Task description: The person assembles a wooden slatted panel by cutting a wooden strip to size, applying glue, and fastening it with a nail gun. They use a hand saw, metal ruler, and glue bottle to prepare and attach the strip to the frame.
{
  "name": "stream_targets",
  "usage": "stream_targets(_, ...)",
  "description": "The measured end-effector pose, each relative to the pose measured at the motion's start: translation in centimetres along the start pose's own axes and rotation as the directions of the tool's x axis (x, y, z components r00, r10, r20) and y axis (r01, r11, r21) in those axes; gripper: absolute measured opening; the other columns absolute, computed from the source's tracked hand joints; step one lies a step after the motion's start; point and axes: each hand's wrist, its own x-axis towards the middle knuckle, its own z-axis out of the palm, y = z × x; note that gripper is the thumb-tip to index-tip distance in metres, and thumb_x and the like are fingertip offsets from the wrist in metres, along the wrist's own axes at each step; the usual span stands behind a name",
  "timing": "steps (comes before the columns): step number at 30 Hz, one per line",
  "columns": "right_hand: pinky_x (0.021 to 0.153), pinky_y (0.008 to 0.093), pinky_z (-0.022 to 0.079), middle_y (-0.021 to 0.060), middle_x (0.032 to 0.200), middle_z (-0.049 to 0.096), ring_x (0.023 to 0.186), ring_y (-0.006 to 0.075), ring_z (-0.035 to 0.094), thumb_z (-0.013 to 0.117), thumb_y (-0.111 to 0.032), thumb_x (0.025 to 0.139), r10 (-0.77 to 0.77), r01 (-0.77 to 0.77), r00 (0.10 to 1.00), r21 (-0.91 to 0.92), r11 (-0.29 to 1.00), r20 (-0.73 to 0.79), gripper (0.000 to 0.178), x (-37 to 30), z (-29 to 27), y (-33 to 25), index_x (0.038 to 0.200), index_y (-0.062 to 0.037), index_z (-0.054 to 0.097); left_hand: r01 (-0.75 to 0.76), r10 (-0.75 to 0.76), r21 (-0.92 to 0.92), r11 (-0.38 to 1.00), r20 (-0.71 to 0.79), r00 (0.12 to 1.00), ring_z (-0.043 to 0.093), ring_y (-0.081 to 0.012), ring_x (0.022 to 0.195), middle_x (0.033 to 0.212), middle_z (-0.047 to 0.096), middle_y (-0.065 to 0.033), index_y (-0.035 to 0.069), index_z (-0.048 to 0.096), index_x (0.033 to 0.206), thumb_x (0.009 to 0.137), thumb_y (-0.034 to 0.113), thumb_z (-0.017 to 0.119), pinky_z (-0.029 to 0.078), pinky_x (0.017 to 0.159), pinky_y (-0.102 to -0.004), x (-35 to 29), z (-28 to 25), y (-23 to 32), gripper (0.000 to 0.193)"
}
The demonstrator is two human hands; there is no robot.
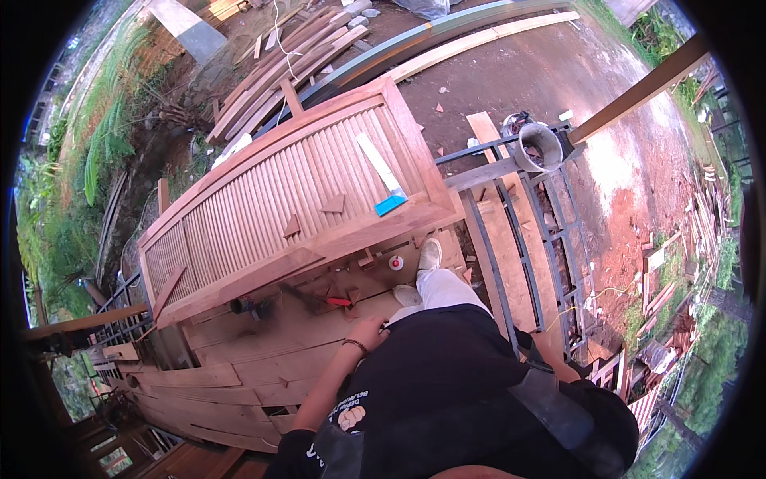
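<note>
Louvred wooden panel (239, 227), lying flat in front of the person, raised above a plank floor (199, 343); its supports are mostly hidden. At its left end, a thin wooden strip (169, 294) slants across the frame. Toward the middle, a small offcut (292, 226) and a larger offcut (333, 204) rest on the slats. The left hand (371, 330) lies against the clothing near the hip, apart from the panel; no held object is visible, and whether its fingers are loose or curled cannot be told. Farther right, a blue-handled try square (391, 206) lies across the slats and near rail. A bucket (540, 148) stands beyond the right end. The right hand is hidden beside the body, so its state cannot be told. The step in hand appears to be a pause at the panel; further handling would call for raising a hand to the near rail without disturbing the loose pieces.
</note>
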Motion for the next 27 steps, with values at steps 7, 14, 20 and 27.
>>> stream_targets(7,0.071,0.0465,0.055,0.0244,0.09,0.07,0.084,0.0381,0.07,0.064,-0.027,0.085,-0.024,0.032,0.999,0.298,0.954,-0.031,0.032,-3.5,-1.3,-11.5,0.1,0.0008,0.071,0.192,-0.217,-0.172,0.966,-0.137,0.967,0.069,-0.0275,0.096,0.107,0.072,-0.0147,0.004,0.066,0.12,0.087,0.025,0.066,0.054,0.088,-0.0366,2.7,-4.2,-4.7,0.039)
stream_targets(14,0.078,0.0442,0.05,0.0223,0.087,0.066,0.086,0.038,0.065,0.071,-0.027,0.082,-0.363,0.421,0.899,0.256,0.87,-0.245,0.03,-3.3,-5.7,-20.2,0.097,-0.0033,0.061,0.155,-0.464,-0.764,0.626,-0.205,0.862,0.065,-0.0121,0.071,0.094,0.069,-0.0075,0.002,0.061,0.122,0.097,0.012,0.057,0.05,0.06,-0.0242,9.1,-6.0,-11.2,0.028)
stream_targets(20,0.076,0.0426,0.048,0.0188,0.083,0.063,0.081,0.034,0.063,0.072,-0.026,0.082,-0.43,0.505,0.862,0.376,0.777,-0.269,0.03,-4.0,-4.8,-19.1,0.096,-0.0028,0.059,0.263,-0.522,-0.772,0.578,-0.102,0.847,0.065,-0.0115,0.071,0.091,0.069,-0.0058,0.003,0.062,0.121,0.095,0.014,0.059,0.049,0.058,-0.0235,7.4,-2.9,-12.2,0.029)
stream_targets(27,0.034,0.0346,0.038,0.0058,0.063,0.057,0.043,0.0179,0.055,0.068,-0.004,0.081,-0.003,-0.066,0.996,0.775,0.628,0.088,0.017,-3.3,5.6,-5.4,0.098,-0.004,0.064,0.3,-0.483,-0.68,0.669,-0.091,0.871,0.067,-0.0132,0.076,0.091,0.072,-0.0074,-0.002,0.068,0.11,0.092,0.016,0.063,0.055,0.073,-0.0294,5.0,3.6,-16.4,0.026)
